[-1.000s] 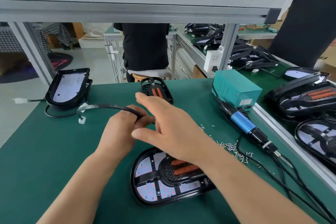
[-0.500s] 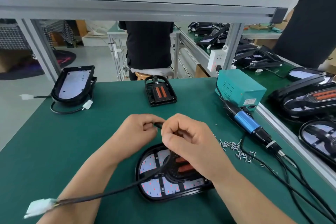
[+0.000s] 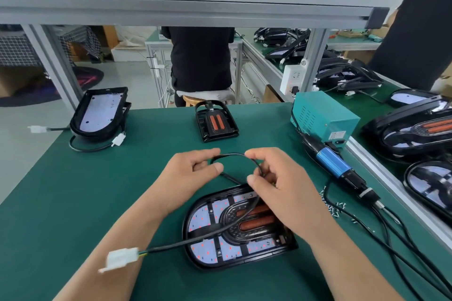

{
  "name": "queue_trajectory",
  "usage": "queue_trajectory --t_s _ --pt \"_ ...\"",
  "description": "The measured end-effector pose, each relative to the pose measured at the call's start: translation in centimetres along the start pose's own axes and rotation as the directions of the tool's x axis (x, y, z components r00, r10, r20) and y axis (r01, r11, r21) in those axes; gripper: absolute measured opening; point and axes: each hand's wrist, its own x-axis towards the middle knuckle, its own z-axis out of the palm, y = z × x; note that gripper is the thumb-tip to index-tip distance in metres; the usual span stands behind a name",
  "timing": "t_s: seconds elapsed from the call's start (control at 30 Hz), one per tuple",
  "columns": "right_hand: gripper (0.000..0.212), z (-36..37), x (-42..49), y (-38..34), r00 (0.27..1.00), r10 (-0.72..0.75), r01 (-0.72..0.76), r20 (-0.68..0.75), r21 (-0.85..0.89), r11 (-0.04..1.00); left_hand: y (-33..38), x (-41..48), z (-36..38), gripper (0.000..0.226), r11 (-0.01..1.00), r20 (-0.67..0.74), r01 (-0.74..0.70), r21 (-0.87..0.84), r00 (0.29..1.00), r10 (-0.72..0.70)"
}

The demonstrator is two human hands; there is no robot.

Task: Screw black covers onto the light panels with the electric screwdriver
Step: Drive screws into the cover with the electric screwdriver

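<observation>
A light panel (image 3: 210, 225) with its black cover and two orange strips lies on the green mat in front of me. Its black cable (image 3: 230, 154) arches between my hands. My left hand (image 3: 193, 173) pinches the cable just past the panel's far edge. My right hand (image 3: 276, 183) pinches it over the panel's far end. The cable runs on across the panel to a white plug (image 3: 119, 258) above my left forearm. The blue electric screwdriver (image 3: 335, 165) lies untouched on the mat to the right.
A second light panel (image 3: 100, 112) with its own cable lies at the far left. A loose black cover (image 3: 215, 124) sits at the far middle. A teal power box (image 3: 322, 117) stands at right, with loose screws (image 3: 330, 205) and cables beside it. More panels (image 3: 415, 129) lie beyond the right rail.
The cable was pulled in from the far left and bent into a loop between my hands; its white plug swung down over my left forearm. Both hands now sit a little apart.
</observation>
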Motion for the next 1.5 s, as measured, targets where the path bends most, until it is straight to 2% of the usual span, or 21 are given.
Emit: queue_trajectory --t_s 0.13,0.2,0.27,0.33,0.37,0.43,0.5,0.67,0.8,0.87,0.97,1.03,1.1,1.2,1.37,1.43,1.5 --pt "0.043 -0.8 0.6 0.7 0.995 0.066 -0.074 -0.07 -0.122 0.99 0.0 0.0 -0.8 0.028 0.999 -0.019 0.037 -0.017 0.999 -0.038" --pt "0.042 -0.4 0.6 0.8 0.993 0.063 -0.082 -0.101 -0.192 0.978 0.2 -0.1 -1.4 0.039 0.998 0.084 0.056 0.011 0.995 -0.057" --pt "0.041 0.0 0.6 0.8 0.99 0.049 -0.082 -0.13 -0.259 0.962 0.6 -0.3 -1.7 0.057 0.992 0.264 0.091 0.087 0.958 -0.111" --pt "0.037 0.2 0.6 0.7 0.989 0.039 -0.085 -0.145 -0.33 0.94 1.0 -0.5 -1.4 0.056 0.978 0.396 0.093 0.185 0.904 -0.16" --pt "0.036 0.2 0.6 0.7 0.988 0.042 -0.093 -0.147 -0.359 0.929 1.2 -0.6 -1.1 0.055 0.967 0.428 0.088 0.239 0.884 -0.186" --pt "0.036 0.4 0.6 0.7 0.987 0.058 -0.113 -0.151 -0.383 0.917 1.5 -0.8 -0.5 0.067 0.944 0.459 0.072 0.322 0.861 -0.221" --pt "0.037 0.6 0.7 0.8 0.986 0.07 -0.122 -0.15 -0.375 0.919 1.6 -0.9 0.0 0.075 0.937 0.46 0.071 0.343 0.857 -0.233" --pt "0.038 1.0 1.2 1.2 0.979 0.107 -0.149 -0.171 -0.256 0.955 1.6 -1.0 0.5 0.074 0.971 0.425 0.104 0.214 0.885 -0.188" --pt "0.037 0.6 2.0 1.9 0.964 0.236 -0.239 -0.12 -0.011 0.971 1.1 -0.8 0.5 0.077 0.97 0.362 0.234 0.06 0.901 -0.239" --pt "0.038 0.2 2.2 2.1 0.943 0.323 -0.307 -0.081 0.166 0.937 0.9 -0.8 0.3 0.074 0.947 0.354 0.319 -0.045 0.891 -0.283" --pt "0.043 -0.2 2.6 2.2 0.898 0.44 -0.389 -0.014 0.442 0.808 0.7 -0.6 0.2 0.058 0.896 0.351 0.414 -0.161 0.872 -0.34" --pt "0.039 0.0 2.8 2.3 0.886 0.463 -0.386 -0.019 0.523 0.76 0.6 -0.4 0.1 0.056 0.871 0.326 0.443 -0.213 0.873 -0.364" --pt "0.051 0.2 2.9 2.5 0.874 0.484 -0.387 -0.039 0.544 0.744 0.4 -0.3 0.1 0.057 0.85 0.277 0.459 -0.256 0.878 -0.39" --pt "0.095 0.7 2.8 2.3 0.862 0.507 -0.425 -0.025 0.511 0.747 0.2 0.0 0.2 0.055 0.828 0.231 0.45 -0.334 0.891 -0.391" --pt "0.138 2.2 1.6 1.3 0.912 0.402 -0.376 0.074 0.539 0.753 -0.2 0.7 0.6 0.041 0.755 0.166 0.412 -0.509 0.908 -0.383" --pt "0.145 2.3 1.1 0.9 0.925 0.364 -0.371 0.105 0.45 0.812 -0.4 0.8 0.9 0.038 0.757 0.095 0.404 -0.514 0.904 -0.418" --pt "0.146 2.3 0.4 0.4 0.942 0.32 -0.336 0.102 0.271 0.902 -0.6 1.0 1.0 0.033 0.735 0.047 0.391 -0.555 0.896 -0.441"
